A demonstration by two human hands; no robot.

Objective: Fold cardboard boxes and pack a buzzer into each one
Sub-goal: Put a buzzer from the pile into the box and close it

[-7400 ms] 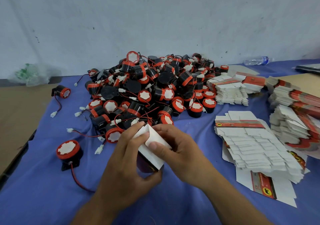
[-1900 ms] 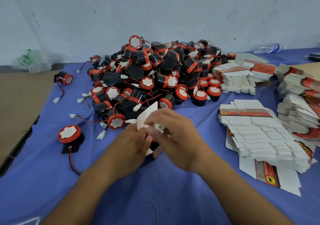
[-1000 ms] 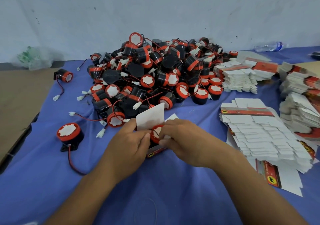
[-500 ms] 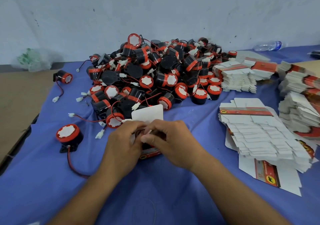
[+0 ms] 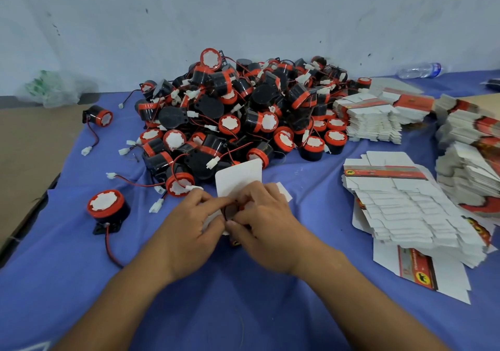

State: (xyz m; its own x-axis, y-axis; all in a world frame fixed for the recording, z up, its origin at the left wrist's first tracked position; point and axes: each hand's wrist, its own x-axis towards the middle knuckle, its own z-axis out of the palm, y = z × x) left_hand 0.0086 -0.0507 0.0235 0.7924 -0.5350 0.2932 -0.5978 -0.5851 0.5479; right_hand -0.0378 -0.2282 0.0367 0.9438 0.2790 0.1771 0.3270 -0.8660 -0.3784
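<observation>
Blue desk (image 5: 270, 310), both hands (image 5: 189, 223) (image 5: 265, 223) pinched round the box (image 5: 239, 179), flap up so the buzzer wire tucks in, I guess.

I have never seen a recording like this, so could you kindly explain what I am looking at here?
There is no machine: a person wears a camera on the head, looking down at their own bare hands. The left hand and right hand together hold a small cardboard box with its white flap up; something red and black shows between the fingers, likely a buzzer going in. On the blue cloth lie a pile of buzzers, one loose buzzer on the left, and flat unfolded boxes stacked on the right.
</observation>
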